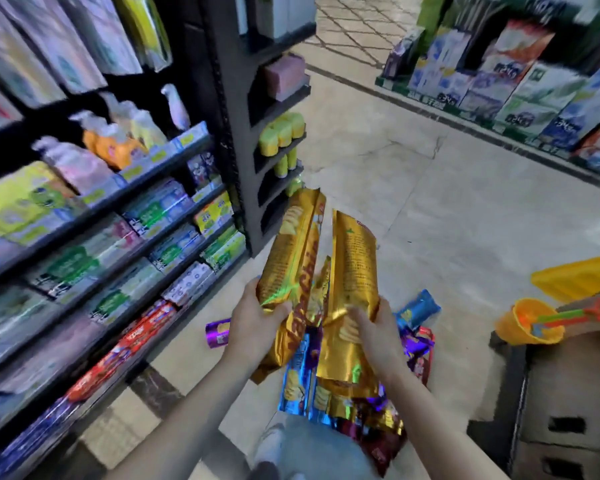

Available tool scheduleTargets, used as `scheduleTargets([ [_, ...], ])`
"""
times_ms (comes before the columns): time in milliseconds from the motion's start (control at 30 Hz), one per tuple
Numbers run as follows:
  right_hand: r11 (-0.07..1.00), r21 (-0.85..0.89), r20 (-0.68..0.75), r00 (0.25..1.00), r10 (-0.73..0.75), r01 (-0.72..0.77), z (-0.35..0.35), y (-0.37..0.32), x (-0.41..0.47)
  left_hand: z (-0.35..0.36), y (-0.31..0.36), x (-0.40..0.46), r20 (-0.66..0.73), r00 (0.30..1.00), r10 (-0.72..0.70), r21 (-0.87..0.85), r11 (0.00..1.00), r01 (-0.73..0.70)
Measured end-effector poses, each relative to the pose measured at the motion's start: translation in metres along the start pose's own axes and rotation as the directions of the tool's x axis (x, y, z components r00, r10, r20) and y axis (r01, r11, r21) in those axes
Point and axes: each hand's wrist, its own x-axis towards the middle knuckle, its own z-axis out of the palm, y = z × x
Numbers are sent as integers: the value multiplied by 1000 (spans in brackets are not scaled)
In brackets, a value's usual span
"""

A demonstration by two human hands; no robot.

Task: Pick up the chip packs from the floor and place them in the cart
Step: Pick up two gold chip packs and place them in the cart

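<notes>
My fingers (274, 311) pinch gold chip packs (291, 258), one in each hand, lifted upright off the floor pile (329, 400) for carrying right to the cart (575, 278).

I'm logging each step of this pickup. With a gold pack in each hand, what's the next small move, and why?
Probably carry both to the right. The left hand and right hand each grip a gold chip pack, so neither can take more from the floor pile.

Shiny gold foil chip packs (293, 258): gold, red lettering
Floor packs (293, 386): blue, purple, dark red
Stone floor (447, 209): beige
Plastic cart rim (575, 277): yellow
</notes>
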Motion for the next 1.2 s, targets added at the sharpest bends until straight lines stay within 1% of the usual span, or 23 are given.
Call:
scheduleTargets([
  [167,989,57,165,975,-145,138,50,-52,-66,-96,-4,-62,-201,979,-40,-111,994,18],
  [300,973,89,306,923,-232,215,103,-80,-122,-167,-30,-120,-367,925,-99,-192,981,29],
  [367,961,85,399,874,-276,265,131,-93,-157,-201,-48,-153,-432,892,-135,-231,972,35],
  [433,958,86,499,820,-279,274,160,-99,-193,-235,-73,-186,-490,855,-169,-272,962,34],
  [567,938,70,631,713,-306,340,223,-94,-269,-298,-126,-254,-605,770,-205,-311,950,9],
  [600,935,77,654,690,-309,346,238,-92,-291,-313,-140,-272,-622,751,-221,-320,947,13],
  [667,938,75,682,669,-296,339,269,-85,-332,-342,-167,-307,-643,717,-268,-348,937,37],
  [767,952,80,729,634,-258,296,313,-76,-399,-384,-210,-359,-668,670,-324,-366,927,83],
  [900,952,85,791,561,-244,295,363,-56,-478,-430,-263,-420,-678,635,-370,-389,914,117],
  [1000,950,78,828,511,-230,302,397,-37,-527,-454,-301,-458,-685,603,-409,-416,899,137],
  [1067,953,74,844,491,-217,294,416,-21,-552,-463,-322,-477,-686,579,-440,-434,887,159],
  [1200,963,-2,879,459,-127,271,443,10,-586,-471,-363,-500,-659,536,-528,-515,836,191],
])
